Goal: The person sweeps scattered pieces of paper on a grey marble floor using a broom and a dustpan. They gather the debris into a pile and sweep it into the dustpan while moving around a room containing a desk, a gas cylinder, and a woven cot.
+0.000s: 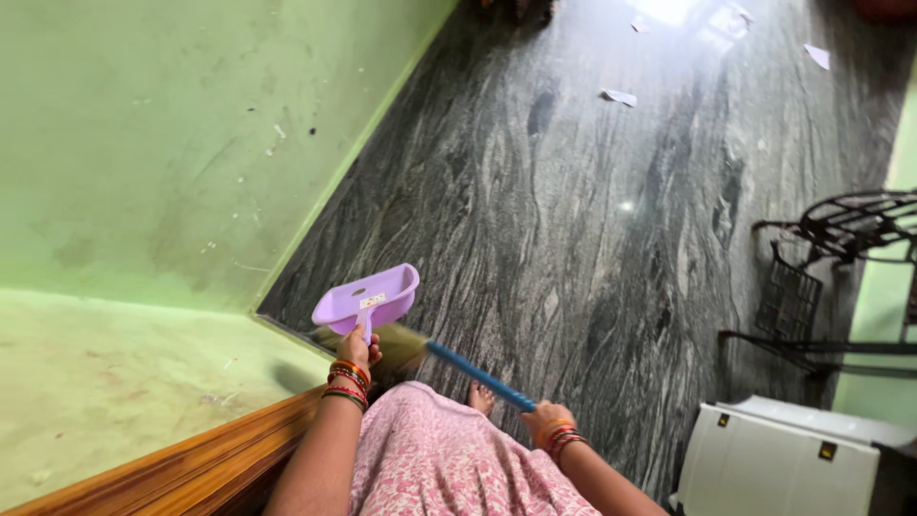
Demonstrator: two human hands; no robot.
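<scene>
Head view: the left hand (355, 346) grips a smooth lilac plastic dustpan (368, 296) at lower centre; the right hand (543, 419) closes on a broom (458, 366) with a blue handle. Glossy grey veined stone floor (592, 220) stretches open toward upper right, with paper scraps (618, 96).

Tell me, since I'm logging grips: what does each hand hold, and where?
The left hand grips the purple dustpan by its handle. The right hand grips the broom by its blue handle's upper end.
</scene>
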